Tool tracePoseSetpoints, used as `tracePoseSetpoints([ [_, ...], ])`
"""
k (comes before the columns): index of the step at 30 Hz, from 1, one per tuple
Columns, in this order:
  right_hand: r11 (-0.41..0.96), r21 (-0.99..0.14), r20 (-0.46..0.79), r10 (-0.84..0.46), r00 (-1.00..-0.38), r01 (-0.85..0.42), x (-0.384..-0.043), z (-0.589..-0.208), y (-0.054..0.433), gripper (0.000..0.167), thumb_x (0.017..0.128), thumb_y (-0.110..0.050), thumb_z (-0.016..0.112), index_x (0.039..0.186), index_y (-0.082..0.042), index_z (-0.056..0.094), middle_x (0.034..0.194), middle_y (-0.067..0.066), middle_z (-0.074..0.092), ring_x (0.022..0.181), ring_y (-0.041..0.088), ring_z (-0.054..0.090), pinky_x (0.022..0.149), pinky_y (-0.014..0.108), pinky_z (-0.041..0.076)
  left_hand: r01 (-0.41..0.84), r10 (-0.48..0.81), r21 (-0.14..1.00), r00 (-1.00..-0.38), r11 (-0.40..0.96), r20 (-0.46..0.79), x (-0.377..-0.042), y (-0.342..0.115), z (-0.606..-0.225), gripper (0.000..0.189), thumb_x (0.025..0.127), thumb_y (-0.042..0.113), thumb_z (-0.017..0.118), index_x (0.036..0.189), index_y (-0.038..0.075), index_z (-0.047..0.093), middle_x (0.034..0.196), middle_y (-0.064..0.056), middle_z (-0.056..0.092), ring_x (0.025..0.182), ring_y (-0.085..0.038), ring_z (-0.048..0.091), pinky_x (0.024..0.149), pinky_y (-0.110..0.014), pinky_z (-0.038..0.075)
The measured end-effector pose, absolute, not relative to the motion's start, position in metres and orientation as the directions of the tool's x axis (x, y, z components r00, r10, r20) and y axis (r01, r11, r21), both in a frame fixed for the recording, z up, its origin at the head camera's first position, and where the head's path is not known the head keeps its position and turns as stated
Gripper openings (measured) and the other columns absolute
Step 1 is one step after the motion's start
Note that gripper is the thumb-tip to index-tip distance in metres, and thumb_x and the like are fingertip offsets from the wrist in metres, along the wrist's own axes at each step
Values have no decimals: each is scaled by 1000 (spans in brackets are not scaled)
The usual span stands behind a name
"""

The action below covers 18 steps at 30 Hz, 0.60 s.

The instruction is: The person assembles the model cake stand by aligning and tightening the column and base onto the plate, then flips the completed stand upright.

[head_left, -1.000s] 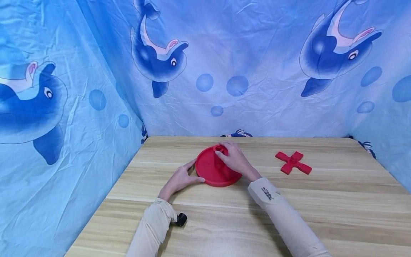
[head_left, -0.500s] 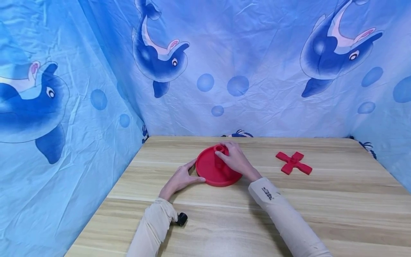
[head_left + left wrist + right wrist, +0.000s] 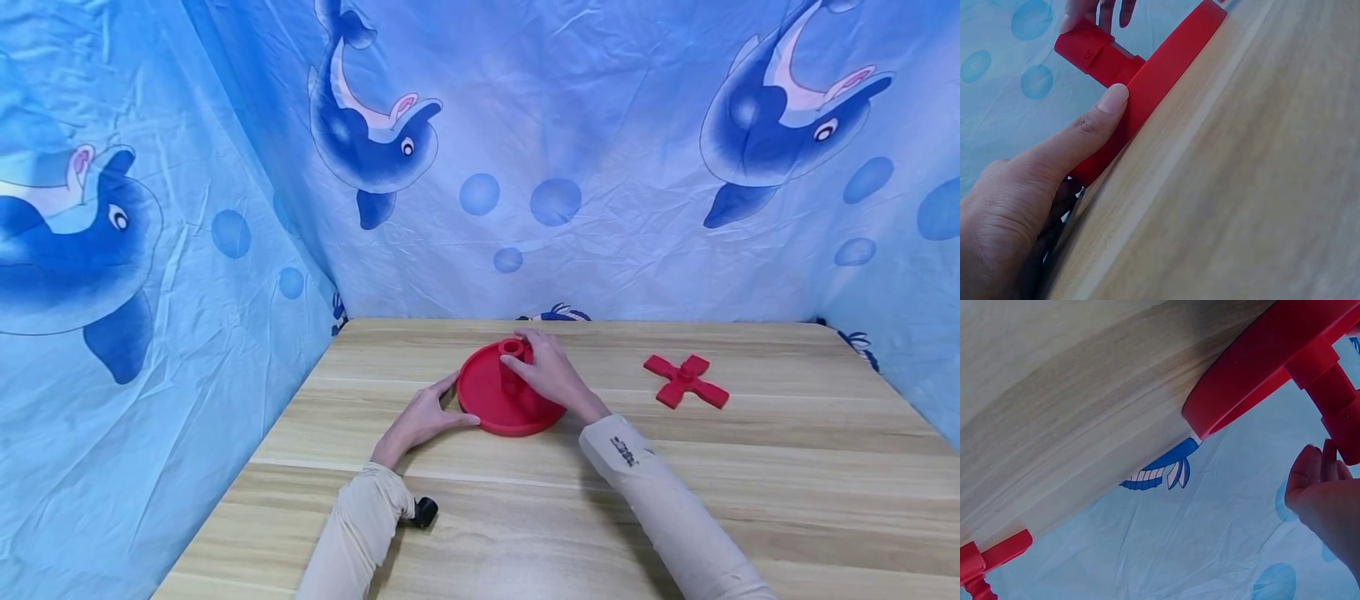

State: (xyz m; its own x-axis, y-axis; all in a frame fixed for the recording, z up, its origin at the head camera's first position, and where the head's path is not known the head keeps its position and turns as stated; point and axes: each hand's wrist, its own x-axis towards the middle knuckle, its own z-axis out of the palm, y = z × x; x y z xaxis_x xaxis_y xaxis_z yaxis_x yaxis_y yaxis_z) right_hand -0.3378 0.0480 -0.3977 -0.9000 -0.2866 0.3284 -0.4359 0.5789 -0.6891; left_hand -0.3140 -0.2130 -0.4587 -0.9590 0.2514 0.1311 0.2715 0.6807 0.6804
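Observation:
A round red tray (image 3: pixel 487 408) with a low raised rim lies flat on the table. From its middle rises an upright red hollow post (image 3: pixel 512 375), which looks stepped in the left wrist view, its thicker upper part (image 3: pixel 1085 51) bearing a small marking. My left hand (image 3: pixel 422 421) holds the tray's near left side, thumb (image 3: pixel 1094 128) against the outer rim and the other fingers farther round it. The right hand (image 3: pixel 553 371) grips the post's upper part between thumb and fingers. Some of those fingers are hidden behind the post in the head view.
A red cross-shaped piece (image 3: pixel 685 381) with a small raised hub and flared arms lies on the wooden table (image 3: pixel 525 517), right of the tray. A black wrist-worn device (image 3: pixel 424 512) shows at the left cuff. Blue dolphin-printed cloth (image 3: pixel 495 125) hangs behind the table and at its sides.

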Motion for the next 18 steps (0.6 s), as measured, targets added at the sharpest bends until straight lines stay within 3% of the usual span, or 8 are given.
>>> tracePoseSetpoints([
  [11, 566, -671, 359, -317, -878, -479, -341, -400, 47, 50, 100, -18, 71, 144, -1, 57, 138, 17, 57, 132, 35, 45, 97, 51, 55, 280, 251, 672, -957, 686, 142, -315, -214, -459, 105, 76, 58, 88, 161, 18, 41, 153, -16, 51, 127, -25, 53, 110, -50, 44],
  [18, 530, -714, 354, -291, -889, -457, -342, -401, 47, 50, 97, -16, 74, 141, 2, 57, 136, 17, 57, 132, 35, 45, 99, 52, 53, 260, 239, 681, -963, 685, 126, -316, -213, -459, 106, 74, 59, 89, 160, 18, 41, 153, -13, 51, 130, -26, 53, 111, -49, 44],
])
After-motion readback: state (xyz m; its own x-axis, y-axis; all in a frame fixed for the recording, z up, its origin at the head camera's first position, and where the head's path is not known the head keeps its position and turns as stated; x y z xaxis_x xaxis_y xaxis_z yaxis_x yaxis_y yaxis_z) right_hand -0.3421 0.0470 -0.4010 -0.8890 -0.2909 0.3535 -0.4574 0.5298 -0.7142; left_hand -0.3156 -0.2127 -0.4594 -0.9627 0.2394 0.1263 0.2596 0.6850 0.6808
